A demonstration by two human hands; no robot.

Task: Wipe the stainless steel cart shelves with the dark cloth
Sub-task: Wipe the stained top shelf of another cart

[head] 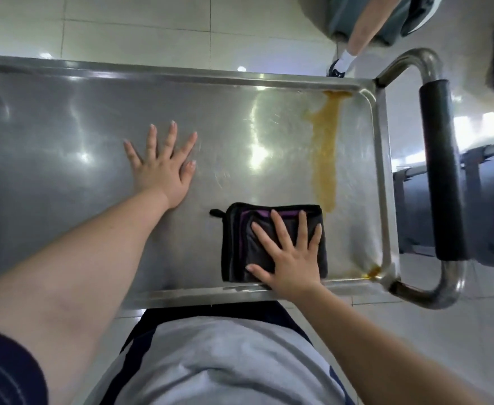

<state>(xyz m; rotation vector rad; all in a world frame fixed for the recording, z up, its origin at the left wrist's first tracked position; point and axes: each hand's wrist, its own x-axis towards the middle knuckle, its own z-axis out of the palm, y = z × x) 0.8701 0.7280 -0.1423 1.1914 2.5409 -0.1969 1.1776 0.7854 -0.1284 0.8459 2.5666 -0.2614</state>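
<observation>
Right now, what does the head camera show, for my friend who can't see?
A person's right hand presses flat on a folded dark cloth near the front edge of a steel cart shelf. The left hand rests flat on the metal, and an orange-brown streak runs across the shelf beyond the cloth.

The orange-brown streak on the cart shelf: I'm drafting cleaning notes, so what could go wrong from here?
1. The right hand presses the dark cloth flat at the near end of the streak; one pass may smear it across the shelf.
2. The residue pooled in the near right corner could be missed.
</observation>
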